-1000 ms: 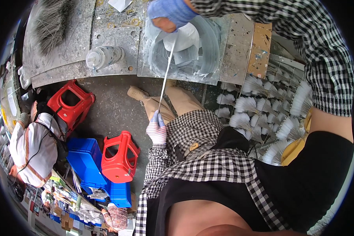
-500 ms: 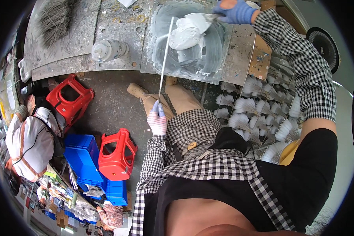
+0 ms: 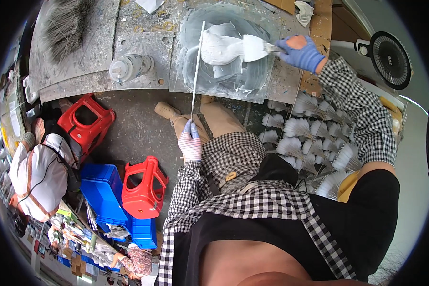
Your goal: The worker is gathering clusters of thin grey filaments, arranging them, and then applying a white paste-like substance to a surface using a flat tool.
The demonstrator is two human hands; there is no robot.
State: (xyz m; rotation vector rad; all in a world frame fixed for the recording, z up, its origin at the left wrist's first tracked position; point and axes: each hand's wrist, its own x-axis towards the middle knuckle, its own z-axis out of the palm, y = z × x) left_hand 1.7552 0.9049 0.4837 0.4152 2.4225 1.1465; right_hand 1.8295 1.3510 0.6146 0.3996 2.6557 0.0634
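My left hand (image 3: 191,141), in a white and blue glove, grips the near end of a long thin white stick (image 3: 196,71) that reaches up onto a glass plate (image 3: 224,78) smeared with white paste (image 3: 220,47). My right hand (image 3: 301,51), in a blue glove, holds a scraper (image 3: 257,47) whose blade lies in the paste at the plate's right side. The plate rests on a stained grey workbench (image 3: 105,52).
A paste-covered bottle (image 3: 128,66) lies left of the plate, a dark bristle bundle (image 3: 64,26) at far left. White feather fans (image 3: 305,138) hang on a rack to my right, a black fan (image 3: 390,59) beyond. Two red stools (image 3: 143,188), blue crates (image 3: 102,193) and a seated person (image 3: 40,174) are on the left.
My right hand has moved from above the plate's middle to its right side, dragging the scraper and paste that way. My left hand still holds the stick in about the same place.
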